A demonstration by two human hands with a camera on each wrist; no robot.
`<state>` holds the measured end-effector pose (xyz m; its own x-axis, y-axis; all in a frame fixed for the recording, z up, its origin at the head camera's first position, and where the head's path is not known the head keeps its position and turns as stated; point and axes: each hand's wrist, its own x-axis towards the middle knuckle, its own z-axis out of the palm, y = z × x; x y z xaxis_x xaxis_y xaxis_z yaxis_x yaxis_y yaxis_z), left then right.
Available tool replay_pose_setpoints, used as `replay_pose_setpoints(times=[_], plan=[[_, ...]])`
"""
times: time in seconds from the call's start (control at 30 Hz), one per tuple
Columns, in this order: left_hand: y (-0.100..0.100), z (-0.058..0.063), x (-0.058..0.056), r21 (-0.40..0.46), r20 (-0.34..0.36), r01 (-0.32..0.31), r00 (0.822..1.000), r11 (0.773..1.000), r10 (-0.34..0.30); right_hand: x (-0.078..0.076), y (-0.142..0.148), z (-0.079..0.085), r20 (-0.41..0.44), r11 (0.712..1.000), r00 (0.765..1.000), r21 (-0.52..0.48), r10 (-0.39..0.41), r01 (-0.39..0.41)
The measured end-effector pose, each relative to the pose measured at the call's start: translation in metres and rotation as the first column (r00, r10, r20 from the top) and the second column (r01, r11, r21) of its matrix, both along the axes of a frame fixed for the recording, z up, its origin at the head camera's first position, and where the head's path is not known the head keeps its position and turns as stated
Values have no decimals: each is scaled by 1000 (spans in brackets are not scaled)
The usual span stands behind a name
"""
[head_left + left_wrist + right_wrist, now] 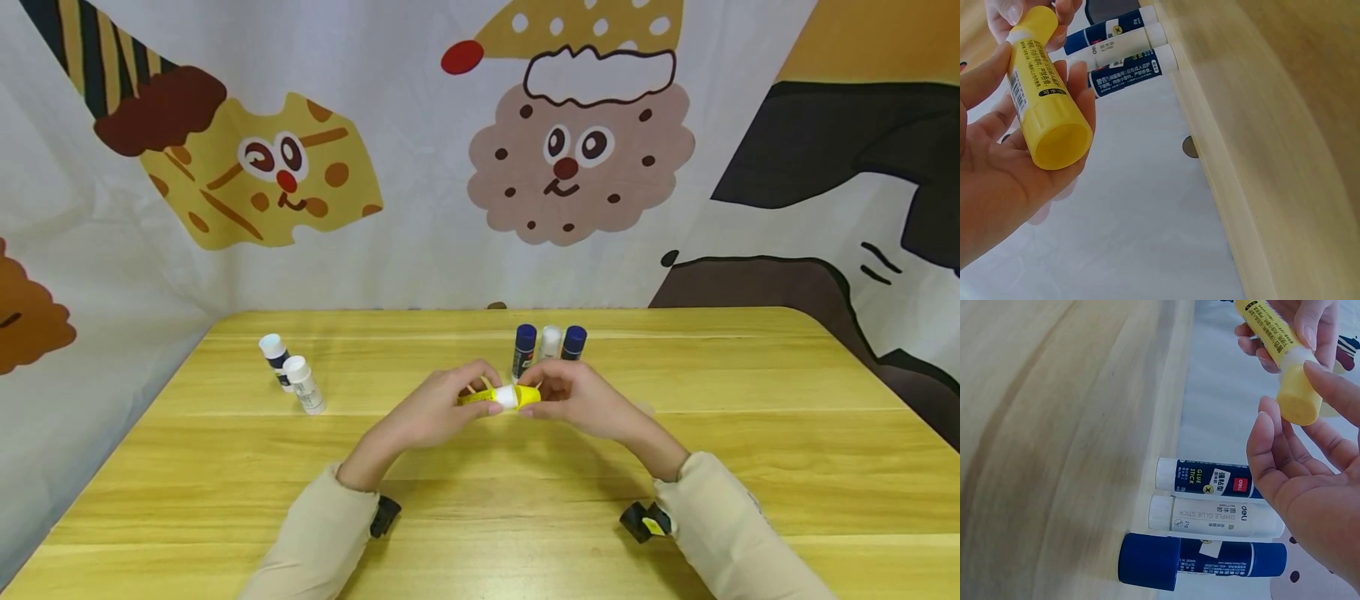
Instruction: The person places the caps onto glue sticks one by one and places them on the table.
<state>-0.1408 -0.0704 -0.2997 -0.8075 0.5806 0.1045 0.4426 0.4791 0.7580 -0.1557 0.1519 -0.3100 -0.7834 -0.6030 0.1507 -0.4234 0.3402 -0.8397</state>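
Note:
Over the middle of the table, my left hand [435,408] grips the body of a yellow glue stick [1047,100], its fingers wrapped round the printed barrel. At the other end, my right hand [588,402] pinches the yellow cap [1300,399] between thumb and fingers. A white band shows between cap and barrel. The stick lies nearly level in the head view, cap towards the right. Just behind the hands stand three glue sticks: a navy one [525,346], a white one [1216,515] and another with a blue cap [1150,561], their lower parts partly covered by the hands in the head view.
Further left on the wooden table [187,483] stand two white-capped glue sticks, one navy [274,358] and one white [303,387], close together. A white cloth [420,208] with cartoon figures hangs behind the table's back edge.

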Motion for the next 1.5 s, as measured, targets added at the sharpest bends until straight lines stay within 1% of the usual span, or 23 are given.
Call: replay_pose_setpoints(times=[0.2,0.5,0.73,0.9,1.1,1.5], plan=[[0,0,-1,-6,10,-1,1000,1000,2,1,-1,1,31,1000,1000,-15,-1,1],[0,-2,-2,3,-8,13,1000,1000,-13,2,-1,2,60,1000,998,-31,4,-2],[1,-3,-3,-11,-38,11,999,1000,-11,1,1,0,62,998,998,-67,18,-14],[1,-2,-3,-23,-55,1,999,1000,-2,2,2,-1,49,997,999,-71,18,-14],[1,-2,-3,-28,-66,-9,998,1000,7,3,2,1,63,998,998,-63,8,-4],[2,-3,-3,-40,-85,-35,996,999,31,6,5,1,51,996,999,-89,17,-12]])
